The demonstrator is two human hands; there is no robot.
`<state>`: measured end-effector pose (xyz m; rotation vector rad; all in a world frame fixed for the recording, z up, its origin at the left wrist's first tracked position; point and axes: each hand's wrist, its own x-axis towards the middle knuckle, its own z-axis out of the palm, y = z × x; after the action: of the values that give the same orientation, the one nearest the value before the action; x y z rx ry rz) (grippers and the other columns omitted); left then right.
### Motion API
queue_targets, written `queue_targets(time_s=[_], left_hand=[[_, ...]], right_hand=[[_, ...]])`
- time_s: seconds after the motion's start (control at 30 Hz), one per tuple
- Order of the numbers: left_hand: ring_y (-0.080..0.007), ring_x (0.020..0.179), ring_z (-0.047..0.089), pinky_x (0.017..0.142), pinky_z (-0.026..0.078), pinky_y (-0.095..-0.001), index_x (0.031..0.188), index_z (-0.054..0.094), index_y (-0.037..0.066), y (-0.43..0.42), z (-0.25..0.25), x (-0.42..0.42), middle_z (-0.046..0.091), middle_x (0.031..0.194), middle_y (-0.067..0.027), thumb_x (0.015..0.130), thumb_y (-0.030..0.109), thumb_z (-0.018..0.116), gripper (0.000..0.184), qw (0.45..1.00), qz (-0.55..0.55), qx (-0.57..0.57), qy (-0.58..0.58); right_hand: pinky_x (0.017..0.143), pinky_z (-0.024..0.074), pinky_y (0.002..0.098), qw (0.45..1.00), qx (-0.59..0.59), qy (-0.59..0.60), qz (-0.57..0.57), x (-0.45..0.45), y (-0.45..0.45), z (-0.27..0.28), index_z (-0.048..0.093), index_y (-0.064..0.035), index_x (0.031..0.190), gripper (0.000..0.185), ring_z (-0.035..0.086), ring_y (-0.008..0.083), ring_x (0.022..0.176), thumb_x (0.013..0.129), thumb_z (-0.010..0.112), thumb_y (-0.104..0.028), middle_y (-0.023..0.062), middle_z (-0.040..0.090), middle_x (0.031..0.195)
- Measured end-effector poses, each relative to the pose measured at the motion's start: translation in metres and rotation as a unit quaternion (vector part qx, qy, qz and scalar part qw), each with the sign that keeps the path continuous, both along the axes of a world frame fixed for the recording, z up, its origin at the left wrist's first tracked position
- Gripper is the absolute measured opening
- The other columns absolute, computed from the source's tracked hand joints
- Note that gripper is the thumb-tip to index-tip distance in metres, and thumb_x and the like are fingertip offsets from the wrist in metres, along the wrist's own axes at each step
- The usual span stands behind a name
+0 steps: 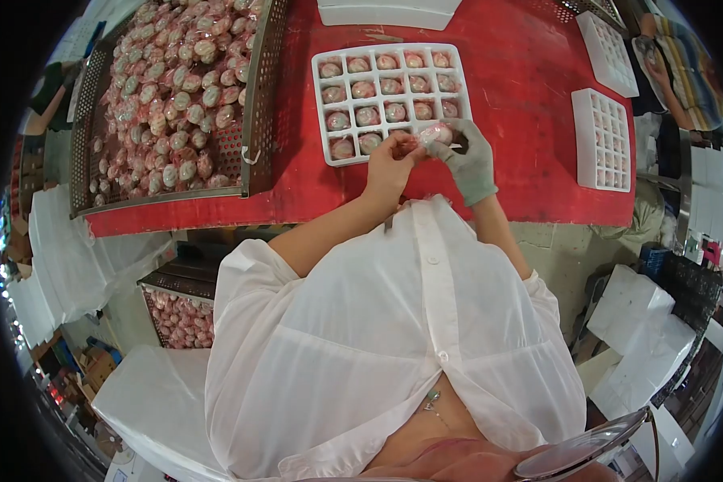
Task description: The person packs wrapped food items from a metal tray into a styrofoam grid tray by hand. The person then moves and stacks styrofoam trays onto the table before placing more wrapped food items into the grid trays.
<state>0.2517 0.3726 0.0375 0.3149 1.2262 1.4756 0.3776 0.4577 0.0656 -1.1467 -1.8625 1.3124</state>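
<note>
A white compartment tray point(324, 104) lies on the red table point(522, 104), with a wrapped round piece in most of its cells. Over its front right part, my gloved right hand point(467, 157) grips a clear-wrapped round piece point(435, 134). My bare left hand point(392, 167) pinches the wrapper's twisted end from the left side. The front right cells are partly hidden behind both hands. To the left stands a perforated metal bin point(253, 96) heaped with similar red and white wrapped pieces.
Two filled white trays stand at the right table edge, one at the front point(585, 145), one behind point(594, 40). A white box point(390, 14) sits at the back. Another person's arm point(673, 92) shows far right. A lower bin point(177, 281) holds more pieces.
</note>
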Motion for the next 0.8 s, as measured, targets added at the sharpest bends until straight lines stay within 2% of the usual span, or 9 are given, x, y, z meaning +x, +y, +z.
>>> queue_targets(time_s=[0.03,0.17,0.23,0.37,0.43,0.57,0.63,0.73,0.8], left_hand=[[-0.0122,0.087,0.06,0.076,0.05,-0.0234,0.105,0.06,-0.001,-0.001,-0.001,-0.001,0.064,0.095,-0.0081,0.085,0.0,0.063,0.02,0.998,-0.009,-0.063,0.007],[-0.0131,0.084,0.063,0.068,0.049,-0.0225,0.103,0.057,-0.004,-0.004,-0.005,-0.004,0.064,0.098,-0.0104,0.086,0.006,0.064,0.021,0.996,-0.044,-0.07,-0.029],[-0.0126,0.082,0.063,0.067,0.049,-0.0224,0.108,0.057,-0.005,-0.004,-0.008,0.0,0.064,0.1,-0.0106,0.087,0.003,0.062,0.024,0.985,-0.066,-0.13,-0.094],[-0.0115,0.085,0.062,0.064,0.046,-0.0209,0.122,0.053,-0.004,0.004,-0.034,0.01,0.063,0.099,-0.0091,0.086,-0.001,0.059,0.036,0.98,-0.051,-0.124,-0.148],[-0.0105,0.089,0.059,0.066,0.044,-0.0187,0.135,0.044,-0.002,0.006,-0.04,0.015,0.06,0.102,-0.0063,0.085,-0.003,0.057,0.051,0.987,-0.103,-0.073,-0.095],[-0.0106,0.092,0.056,0.072,0.045,-0.0203,0.139,0.038,-0.002,0.018,-0.045,0.008,0.058,0.104,-0.0043,0.083,-0.003,0.058,0.059,0.98,-0.159,-0.093,-0.072],[-0.0119,0.091,0.055,0.078,0.046,-0.0237,0.14,0.036,-0.002,0.026,-0.055,0.006,0.056,0.108,-0.0052,0.082,0.0,0.06,0.063,0.955,-0.259,-0.096,0.11],[-0.0136,0.093,0.055,0.083,0.046,-0.0262,0.141,0.033,-0.002,0.018,-0.062,0.013,0.057,0.11,-0.0074,0.081,0.003,0.062,0.067,0.952,-0.25,-0.047,0.168],[-0.0147,0.094,0.055,0.086,0.045,-0.0265,0.142,0.032,-0.001,0.011,-0.069,0.013,0.057,0.11,-0.008,0.081,0.004,0.062,0.068,0.954,-0.24,-0.062,0.17]], right_hand=[[0.073,0.0518,0.0269,1.0,-0.001,-0.002,0.001,0.007,0.002,-0.004,0.058,0.0005,0.106,0.037,0.059,0.0124,0.081,0.073,0.076,-0.007,0.0062,0.062,0.093],[0.074,0.0524,0.0278,0.995,-0.091,-0.033,0.04,0.025,0.001,-0.015,0.059,0.0001,0.104,0.036,0.061,0.0137,0.084,0.074,0.077,-0.007,0.0066,0.063,0.094],[0.074,0.0526,0.0281,0.994,-0.084,-0.072,-0.003,0.025,-0.009,-0.018,0.059,-0.0006,0.103,0.035,0.062,0.0148,0.082,0.073,0.077,-0.008,0.0072,0.063,0.093],[0.076,0.0533,0.0274,0.991,-0.006,-0.126,-0.053,0.021,-0.013,-0.031,0.059,0.0009,0.104,0.034,0.063,0.0128,0.082,0.075,0.076,-0.007,0.0064,0.065,0.091],[0.074,0.0535,0.029,0.987,0.035,-0.15,-0.056,0.018,-0.007,-0.031,0.061,-0.0001,0.101,0.034,0.064,0.015,0.081,0.074,0.078,-0.01,0.0081,0.065,0.09],[0.072,0.0533,0.0316,0.978,0.09,-0.178,-0.055,0.011,0.008,-0.043,0.061,-0.0015,0.1,0.036,0.065,0.0198,0.079,0.071,0.079,-0.012,0.011,0.065,0.09],[0.072,0.0506,0.0389,0.967,0.12,-0.224,-0.013,0.005,0.014,-0.048,0.06,-0.0035,0.099,0.035,0.062,0.0304,0.082,0.072,0.077,-0.018,0.0145,0.062,0.092],[0.071,0.0494,0.0419,0.954,0.106,-0.28,0.006,-0.005,0.025,-0.044,0.059,-0.005,0.096,0.033,0.061,0.0322,0.082,0.073,0.075,-0.023,0.0151,0.061,0.092],[0.071,0.0493,0.0423,0.946,0.096,-0.308,0.027,-0.005,0.029,-0.053,0.059,-0.0056,0.094,0.032,0.061,0.0321,0.081,0.073,0.075,-0.024,0.0152,0.06,0.093]])
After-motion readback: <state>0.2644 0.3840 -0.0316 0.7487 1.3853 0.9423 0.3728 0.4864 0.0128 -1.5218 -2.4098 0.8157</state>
